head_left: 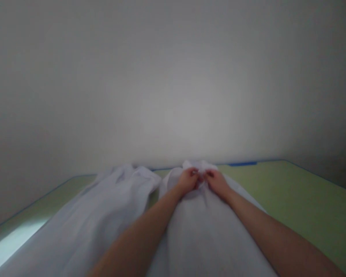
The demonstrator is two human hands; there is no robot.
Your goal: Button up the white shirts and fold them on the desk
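A white cloth, perhaps a garment with two long parts, lies spread over a green table. Both my arms reach forward over it. My left hand and my right hand meet at the far end of the right-hand part of the cloth. The fingers of both hands are curled and pinch the bunched white fabric between them. The picture is dim and soft, so finer detail of the cloth is lost.
A plain pale wall rises right behind the table's far edge. A strip of blue tape lies along that edge. Bare green tabletop shows to the right of the cloth and a lit patch at the near left.
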